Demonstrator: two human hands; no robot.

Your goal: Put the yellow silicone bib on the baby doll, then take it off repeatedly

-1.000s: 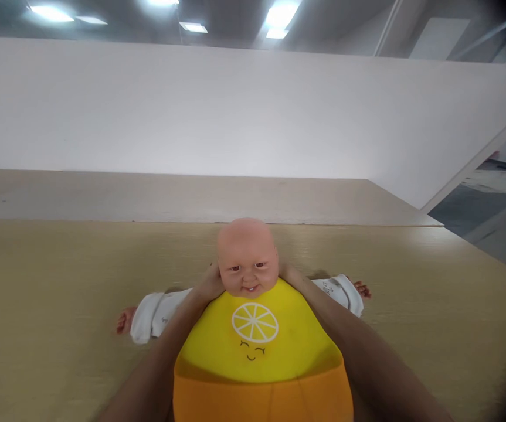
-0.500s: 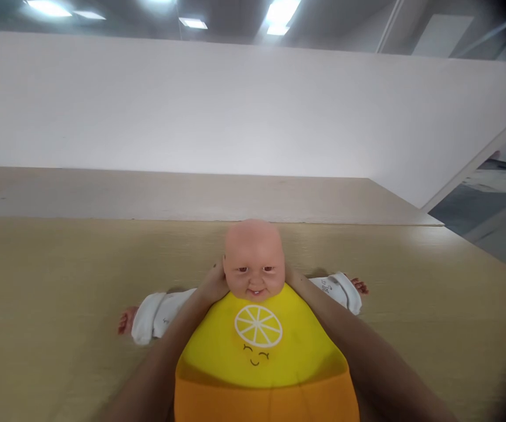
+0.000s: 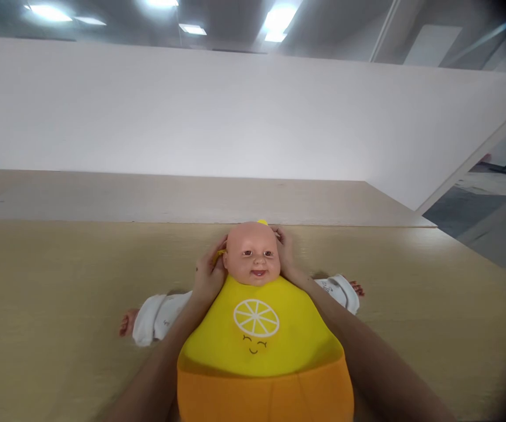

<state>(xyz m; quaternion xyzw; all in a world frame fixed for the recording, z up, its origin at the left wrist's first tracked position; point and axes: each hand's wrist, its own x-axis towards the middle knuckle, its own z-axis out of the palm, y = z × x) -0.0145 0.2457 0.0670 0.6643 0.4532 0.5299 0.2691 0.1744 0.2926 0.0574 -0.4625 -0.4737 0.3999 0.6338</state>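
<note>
A bald baby doll lies on its back, arms in white sleeves spread sideways. On its chest rests a yellow silicone bib with a lemon-slice print and an orange pocket. My left hand is closed beside the doll's head, a thin yellow piece of the bib's neck strap between its fingers. On the head's other side, my right hand has curled fingers by the neck strap, partly hidden behind the head. A yellow strap end shows just above the head, close to those fingers. What lies behind the neck is hidden.
The doll lies on a light wooden table. Along its far side runs a paler board, with a white partition rising behind it. At the right, floor shows past the table's edge.
Both hands have moved up from the doll's neck to the sides of its head. Yellow strap pieces now show beside and above the head, which has tipped back slightly.
</note>
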